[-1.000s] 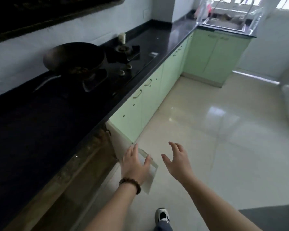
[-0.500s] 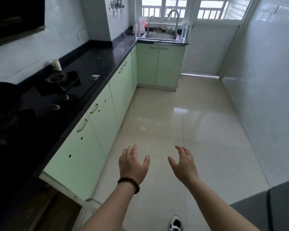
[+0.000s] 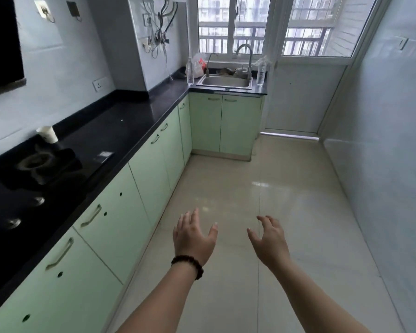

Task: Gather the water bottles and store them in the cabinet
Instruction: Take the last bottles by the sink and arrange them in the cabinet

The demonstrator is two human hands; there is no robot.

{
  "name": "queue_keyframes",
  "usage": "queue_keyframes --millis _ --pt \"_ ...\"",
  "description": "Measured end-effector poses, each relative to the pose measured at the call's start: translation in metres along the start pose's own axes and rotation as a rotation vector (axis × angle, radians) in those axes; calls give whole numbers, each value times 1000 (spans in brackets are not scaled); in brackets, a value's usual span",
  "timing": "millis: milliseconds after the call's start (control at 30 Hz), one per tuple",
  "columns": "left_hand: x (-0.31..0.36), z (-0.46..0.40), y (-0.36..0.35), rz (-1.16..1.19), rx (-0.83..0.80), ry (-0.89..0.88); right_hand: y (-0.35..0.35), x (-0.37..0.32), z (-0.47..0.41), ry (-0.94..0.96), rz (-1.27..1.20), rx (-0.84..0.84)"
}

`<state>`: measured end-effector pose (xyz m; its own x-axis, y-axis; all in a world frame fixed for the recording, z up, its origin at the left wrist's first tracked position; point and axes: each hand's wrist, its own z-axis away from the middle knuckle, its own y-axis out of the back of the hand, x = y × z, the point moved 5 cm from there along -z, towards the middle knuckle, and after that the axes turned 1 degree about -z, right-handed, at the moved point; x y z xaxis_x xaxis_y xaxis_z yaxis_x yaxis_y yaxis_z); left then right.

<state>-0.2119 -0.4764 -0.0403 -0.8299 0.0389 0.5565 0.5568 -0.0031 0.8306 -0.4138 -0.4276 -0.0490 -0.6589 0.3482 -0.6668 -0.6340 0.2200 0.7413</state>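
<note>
Two clear water bottles stand at the far end of the kitchen: one bottle (image 3: 190,71) left of the steel sink (image 3: 226,82), the other bottle (image 3: 261,71) at its right edge. Light green cabinets (image 3: 139,174) run under the black counter (image 3: 120,131) on my left, their doors closed. My left hand (image 3: 192,236), with a bead bracelet at the wrist, and my right hand (image 3: 269,239) hover over the floor, both empty with fingers spread, far from the bottles.
A gas hob (image 3: 36,169) and a white cup (image 3: 47,134) sit on the counter at left. A plastic bag (image 3: 199,64) lies by the sink. Glossy tiled floor (image 3: 274,200) stretches ahead to a white door (image 3: 296,97); a tiled wall (image 3: 382,140) bounds the right.
My view has swung up and right, from the open cabinet door and the wok to the length of the kitchen. Both hands stay empty and spread in front of me.
</note>
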Motion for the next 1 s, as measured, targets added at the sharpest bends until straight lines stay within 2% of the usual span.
queue_keyframes --millis 267,667,1000 --pt "38 -143 -47 11 -19 14 -6 4 -151 2 -11 -21" --pt "96 -452 -69 12 -35 -7 -7 -65 -454 6 1 22" --pt "146 -659 -120 9 -31 14 -10 -71 -672 4 -2 28"
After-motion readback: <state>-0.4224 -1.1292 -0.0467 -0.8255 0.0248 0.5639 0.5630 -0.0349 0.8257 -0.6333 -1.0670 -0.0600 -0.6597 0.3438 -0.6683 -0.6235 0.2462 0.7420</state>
